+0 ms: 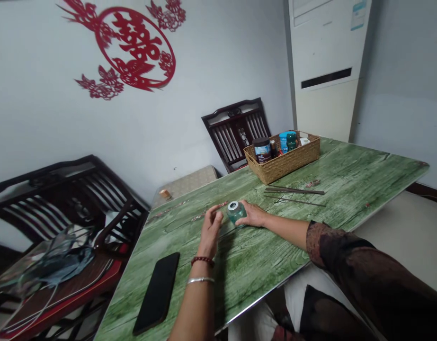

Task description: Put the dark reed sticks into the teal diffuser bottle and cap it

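A small teal glass bottle [236, 215] with a silver ring at its mouth stands on the green wood-patterned table [261, 255]. From the right, my right hand [253, 215] is wrapped around the bottle's side. My left hand [211, 225] is just left of the bottle, fingers apart and curved, with nothing in it; a small gap shows between it and the glass. Several thin dark sticks [294, 191] lie on the table beyond my right hand.
A wicker basket [285, 163] with jars and boxes sits at the table's far side. A black phone [157, 293] lies near the left edge. Dark wooden chairs [236, 130] stand behind; a cable-strewn chair [62, 274] is at left.
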Tool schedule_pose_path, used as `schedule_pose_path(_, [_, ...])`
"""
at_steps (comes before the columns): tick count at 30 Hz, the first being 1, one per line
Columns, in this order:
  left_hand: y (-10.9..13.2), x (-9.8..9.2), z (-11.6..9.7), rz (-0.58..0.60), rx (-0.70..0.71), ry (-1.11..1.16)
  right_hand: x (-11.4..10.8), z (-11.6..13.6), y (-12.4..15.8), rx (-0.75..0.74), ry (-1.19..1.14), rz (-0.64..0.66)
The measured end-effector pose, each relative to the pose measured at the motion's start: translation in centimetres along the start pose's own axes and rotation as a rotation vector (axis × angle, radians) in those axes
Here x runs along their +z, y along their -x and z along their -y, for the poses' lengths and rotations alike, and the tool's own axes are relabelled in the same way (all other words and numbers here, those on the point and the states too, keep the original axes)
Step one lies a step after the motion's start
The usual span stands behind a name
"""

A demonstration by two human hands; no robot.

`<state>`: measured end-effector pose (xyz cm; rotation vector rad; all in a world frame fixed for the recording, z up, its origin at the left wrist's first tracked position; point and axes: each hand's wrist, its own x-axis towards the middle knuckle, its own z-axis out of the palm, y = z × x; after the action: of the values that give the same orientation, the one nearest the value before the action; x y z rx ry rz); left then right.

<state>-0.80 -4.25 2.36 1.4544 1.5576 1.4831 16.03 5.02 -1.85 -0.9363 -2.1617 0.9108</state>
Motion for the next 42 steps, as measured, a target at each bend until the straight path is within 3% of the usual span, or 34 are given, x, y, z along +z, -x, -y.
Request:
schedule_pose_path(4, [2.8,-2.3,1.5,-0.030,-0.266,0.436,-0.3,0.8,0.3,0.061,-0.045,-0.016])
schedule_pose_path(8, [4.6,-3.6,1.5,-0.057,-0.416,0.675,-3.2,1.2,1.8,0.142,-0.154,-0.185])
schedule_pose_path(13, [4.8,-3.5,-0.6,-0.052,-0.438,0.730,-9.6,2.5,4.6,0.029,-0.513,-0.335])
schedule_pose_path(18, [5.1,-1.9,-1.1,-0.110,-0.430,0.635,-13.4,4.7,6.9,-0.027,-0.845,-0.271])
schedule_pose_path(22, [6.1,-0.2,0.1,-0.109,-0.421,0.484,-11.7,4.3,8.0,0.011,-0.929,-0.160])
schedule_pose_path(26, [6.3,1.0,0.9,-0.140,-0.406,0.358,-6.6,2.1,8.1,0.235,-0.841,-0.032])
schedule_pose_path(30, [5.7,1.6,0.9,-0.167,-0.417,0.295,-2.7,0.5,7.6,0.362,-0.666,-0.036])
schedule_pose_path(42, [5.6,1.6,0.8,-0.162,-0.436,0.286,-2.5,-0.1,7.7,0.329,-0.622,-0.071])
